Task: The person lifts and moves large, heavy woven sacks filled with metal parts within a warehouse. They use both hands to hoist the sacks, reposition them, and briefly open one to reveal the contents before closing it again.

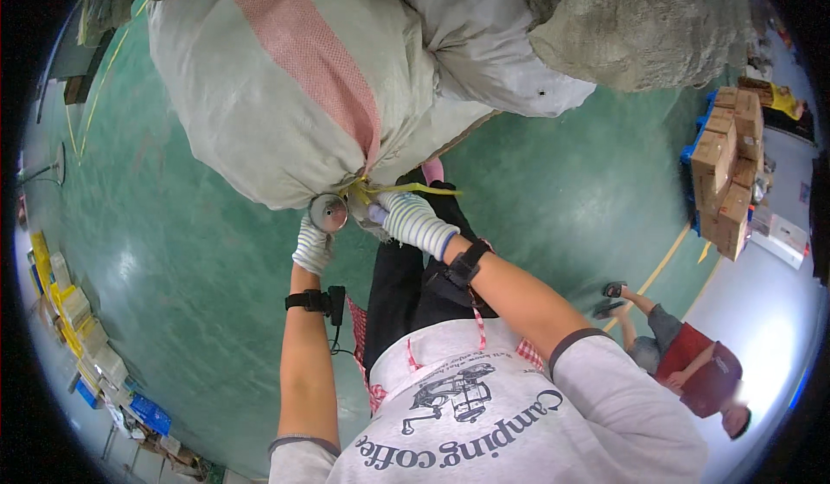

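Note:
A big whitish woven sack point(233, 95) with a pink stripe bulges in front of me, its gathered neck toward me. A yellow strap point(424, 188) is wound about the neck, one end sticking out to the right. My left hand point(312, 246), in a striped knit glove, is closed on a round metal tool point(328, 212) with a dark spot at its middle; its exact kind is unclear. My right hand point(417, 223), gloved alike, is closed at the gathered neck, fingers by the strap. What its fingertips pinch is partly hidden.
More sacks, one white point(493, 34) and one grey-brown point(644, 30), stand at the back right. Stacked cartons point(726, 164) are at the far right. Another person point(692, 363) is at the lower right. Yellow and white goods point(78, 311) line the left side.

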Available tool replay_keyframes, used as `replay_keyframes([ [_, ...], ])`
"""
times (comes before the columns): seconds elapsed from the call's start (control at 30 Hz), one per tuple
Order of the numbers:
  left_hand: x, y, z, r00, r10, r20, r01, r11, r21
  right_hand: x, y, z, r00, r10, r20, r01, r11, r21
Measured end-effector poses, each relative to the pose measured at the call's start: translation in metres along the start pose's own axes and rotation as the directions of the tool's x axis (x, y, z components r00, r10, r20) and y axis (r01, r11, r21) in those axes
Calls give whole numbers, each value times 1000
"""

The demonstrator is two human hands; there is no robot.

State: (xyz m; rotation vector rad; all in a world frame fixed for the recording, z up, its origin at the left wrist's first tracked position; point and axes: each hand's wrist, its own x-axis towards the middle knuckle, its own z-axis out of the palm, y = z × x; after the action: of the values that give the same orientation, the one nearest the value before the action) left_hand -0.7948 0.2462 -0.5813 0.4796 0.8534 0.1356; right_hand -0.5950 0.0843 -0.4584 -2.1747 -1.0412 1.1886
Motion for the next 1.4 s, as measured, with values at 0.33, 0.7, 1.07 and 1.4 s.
replay_keyframes([
  [0.33,19,-44,-15,910,410,-66,-249,666,703,-21,-16,-27,960,65,273,-235,721,652],
  [0.7,-8,-13,63,861,506,-51,47,21,999,-54,-22,-52,961,-32,275,-133,819,559],
  [1.07,-39,-11,96,873,487,36,-187,265,946,-74,-24,-75,945,64,322,-293,606,739],
  [1.4,-20,-4,97,922,386,-23,140,-278,950,-100,-57,-102,929,44,367,-305,651,695],
])
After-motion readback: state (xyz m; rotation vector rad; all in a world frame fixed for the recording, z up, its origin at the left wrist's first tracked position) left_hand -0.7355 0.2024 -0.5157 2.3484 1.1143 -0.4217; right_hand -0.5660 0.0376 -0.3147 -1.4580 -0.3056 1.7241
